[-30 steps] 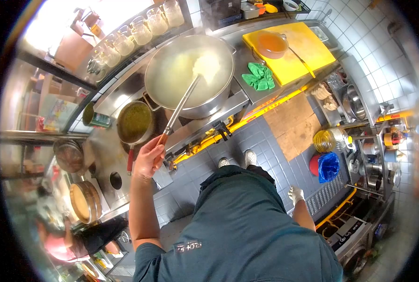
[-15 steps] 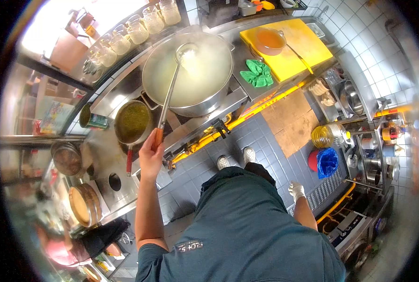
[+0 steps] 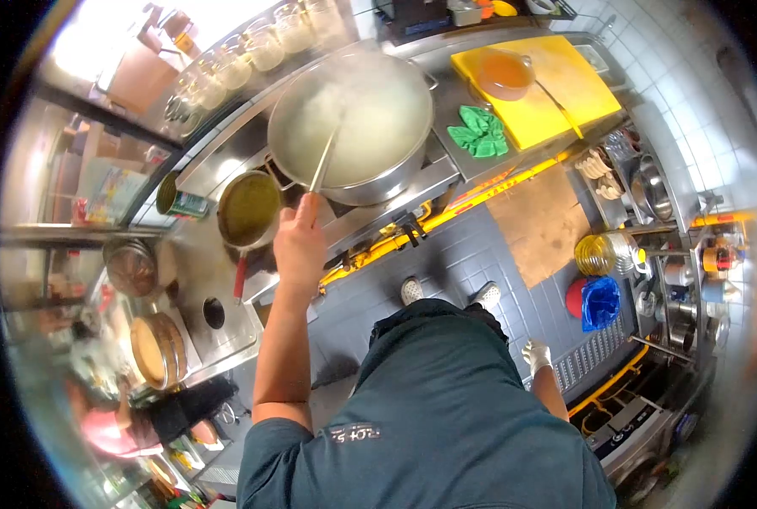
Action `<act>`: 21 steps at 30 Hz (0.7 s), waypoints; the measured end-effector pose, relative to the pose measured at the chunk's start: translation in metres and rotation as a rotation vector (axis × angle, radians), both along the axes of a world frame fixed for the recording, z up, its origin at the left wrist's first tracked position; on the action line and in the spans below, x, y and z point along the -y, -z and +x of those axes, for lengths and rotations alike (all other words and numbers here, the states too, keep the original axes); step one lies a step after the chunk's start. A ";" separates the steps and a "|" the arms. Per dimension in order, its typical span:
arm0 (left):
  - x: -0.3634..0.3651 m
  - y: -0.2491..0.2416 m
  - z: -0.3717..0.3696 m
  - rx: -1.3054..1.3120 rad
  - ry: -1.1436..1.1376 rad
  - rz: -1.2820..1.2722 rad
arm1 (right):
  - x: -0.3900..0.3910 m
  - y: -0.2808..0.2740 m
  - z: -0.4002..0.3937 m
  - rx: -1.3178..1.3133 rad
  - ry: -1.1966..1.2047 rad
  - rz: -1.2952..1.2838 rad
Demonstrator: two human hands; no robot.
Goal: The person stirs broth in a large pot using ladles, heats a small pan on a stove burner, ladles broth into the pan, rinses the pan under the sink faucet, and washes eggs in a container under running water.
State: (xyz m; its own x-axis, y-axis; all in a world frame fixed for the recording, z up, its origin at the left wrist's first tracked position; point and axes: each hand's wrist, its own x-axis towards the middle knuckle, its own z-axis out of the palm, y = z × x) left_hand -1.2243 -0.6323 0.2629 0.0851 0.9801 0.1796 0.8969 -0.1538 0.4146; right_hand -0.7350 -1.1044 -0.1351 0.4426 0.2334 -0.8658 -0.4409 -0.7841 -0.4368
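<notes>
Steel counters (image 3: pixel 209 170) and grey floor tiles fill your head view, seen steeply from above, with white wall tiles on the right. Your left hand (image 3: pixel 300 242) is raised over the stove edge and closed around the ladle handle (image 3: pixel 323 161); the grip end itself is hidden under your fingers. That thin handle runs up and to the right from your fist into the big pot (image 3: pixel 357 127), which is full of pale steaming liquid; the ladle bowl is lost in the steam, so you cannot tell how deep it sits. Just left of the big pot stands a small pan (image 3: pixel 248 208) of green-brown liquid, its red handle (image 3: pixel 240 276) pointing down toward you. Right of the pot lies a green cloth (image 3: pixel 478 136), touching the edge of a yellow board (image 3: pixel 548 85) that carries an orange bowl (image 3: pixel 504 75). Your right hand (image 3: pixel 535 356) hangs low by your side in a white glove, well apart from the stove; it looks loosely curled and holds nothing you can see. A blue bag (image 3: pixel 599 301) sits on the floor near shelves of metal bowls. At far lower left, another person in pink (image 3: pixel 107 428) is partly visible, blurred
</notes>
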 end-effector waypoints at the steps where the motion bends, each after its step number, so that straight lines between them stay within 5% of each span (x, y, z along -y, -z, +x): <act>1: -0.003 0.002 0.003 -0.033 0.005 0.035 | 0.007 0.005 0.005 0.023 -0.050 0.029; 9: -0.026 0.000 0.041 -0.130 0.073 0.139 | 0.014 -0.019 0.035 -0.116 0.261 0.103; 16: -0.033 -0.029 0.058 -0.203 0.135 -0.106 | 0.068 -0.009 0.076 -0.177 0.339 -0.063; 18: -0.030 -0.038 0.060 -0.153 0.097 -0.135 | 0.098 0.028 0.092 -0.045 0.085 0.015; 21: -0.022 -0.062 0.068 -0.066 -0.005 -0.355 | 0.076 -0.006 0.113 -0.193 0.355 -0.138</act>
State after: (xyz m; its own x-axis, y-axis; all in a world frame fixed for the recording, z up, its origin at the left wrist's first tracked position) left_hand -1.1559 -0.6108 0.3249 0.0797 0.9809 -0.1775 0.9240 -0.0059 0.3824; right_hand -0.6218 -1.1806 -0.1291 0.3017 -0.0282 -0.9530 -0.7575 -0.6141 -0.2216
